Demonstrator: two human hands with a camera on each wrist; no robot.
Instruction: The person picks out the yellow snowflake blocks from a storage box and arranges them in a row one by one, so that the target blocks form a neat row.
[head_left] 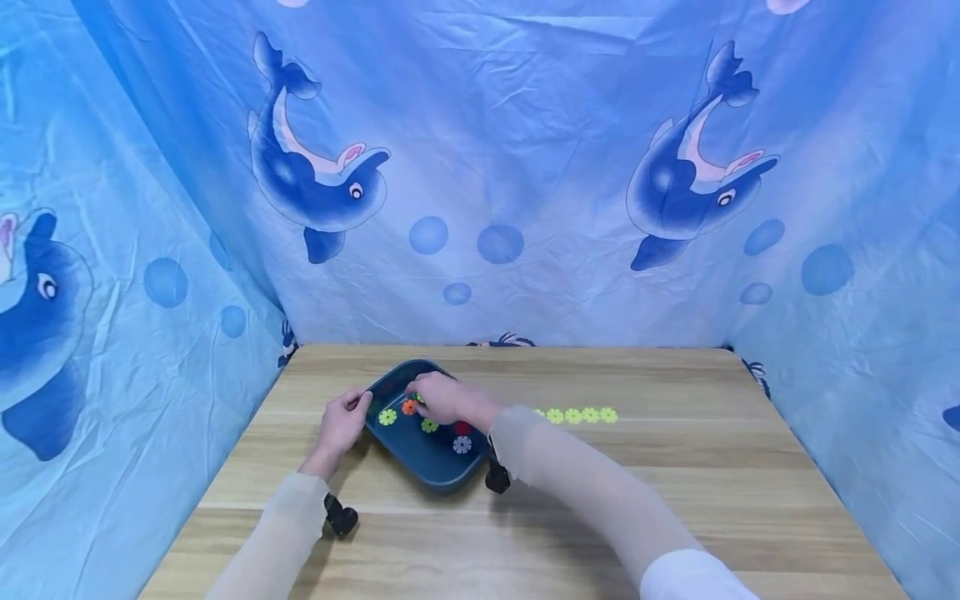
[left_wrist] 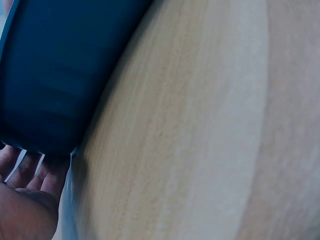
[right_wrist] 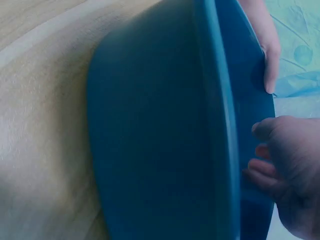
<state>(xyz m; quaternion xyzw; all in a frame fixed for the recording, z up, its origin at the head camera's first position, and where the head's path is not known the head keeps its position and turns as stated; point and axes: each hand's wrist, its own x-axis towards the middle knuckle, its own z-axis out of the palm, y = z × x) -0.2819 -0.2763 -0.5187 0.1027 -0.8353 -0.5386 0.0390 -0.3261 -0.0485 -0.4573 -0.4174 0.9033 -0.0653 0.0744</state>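
Observation:
A dark blue plastic basin (head_left: 431,467) stands on the table, turned at an angle. My left hand (head_left: 345,421) grips its left corner, thumb at the rim and fingers (left_wrist: 50,175) against the outer wall in the left wrist view. Over the rim, my right hand (head_left: 446,398) reaches into the basin, fingers loosely bent and apart in the right wrist view, with no piece showing between them. Loose flower-shaped plastic discs lie inside: yellow-green (head_left: 387,417), orange (head_left: 408,407), red (head_left: 462,428) and pale lilac (head_left: 462,445). Some are hidden by the right hand.
Right of the basin, several yellow-green flower discs (head_left: 591,415) form a straight row on the wood-grain table (head_left: 660,483); the right forearm crosses in front of the row's left end. Blue dolphin-printed cloth (head_left: 495,167) hangs behind and along both sides of the table.

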